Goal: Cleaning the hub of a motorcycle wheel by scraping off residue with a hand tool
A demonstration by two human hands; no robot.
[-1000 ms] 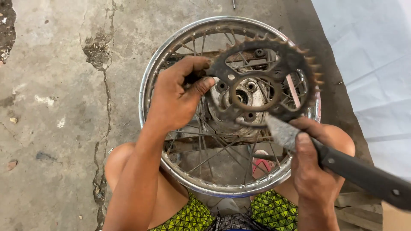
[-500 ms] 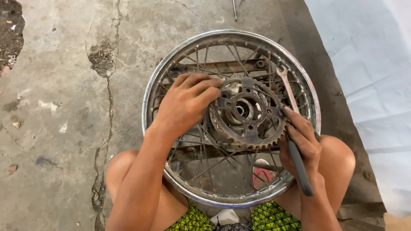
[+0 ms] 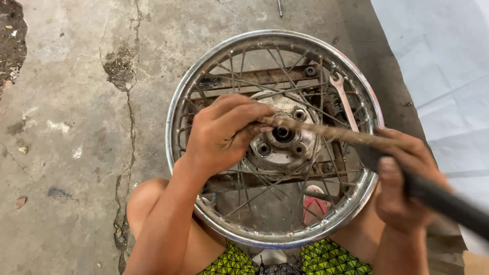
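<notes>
1. The floor [image 3: 76,127] is rough grey concrete, stained, with a long crack running from far to near on the left and a dark broken patch at the far left corner.
2. A pale sheet [image 3: 443,76] covers the ground on the right.
3. A spoked wheel [image 3: 204,81] lies flat in the middle, its chrome rim dulled and rusty, the hub [image 3: 285,137] at its centre.
4. The left hand [image 3: 221,135] is closed, pinching the edge-on rusty sprocket [image 3: 326,133] just above the hub.
5. The right hand [image 3: 402,178] grips the same sprocket's right end together with a dark-handled tool [image 3: 448,201] running off to the near right.
6. A spanner [image 3: 344,102] rests on the spokes at the far right, apart from both hands.
7. The person's knees flank the near rim, patterned green shorts [image 3: 234,259] between.
</notes>
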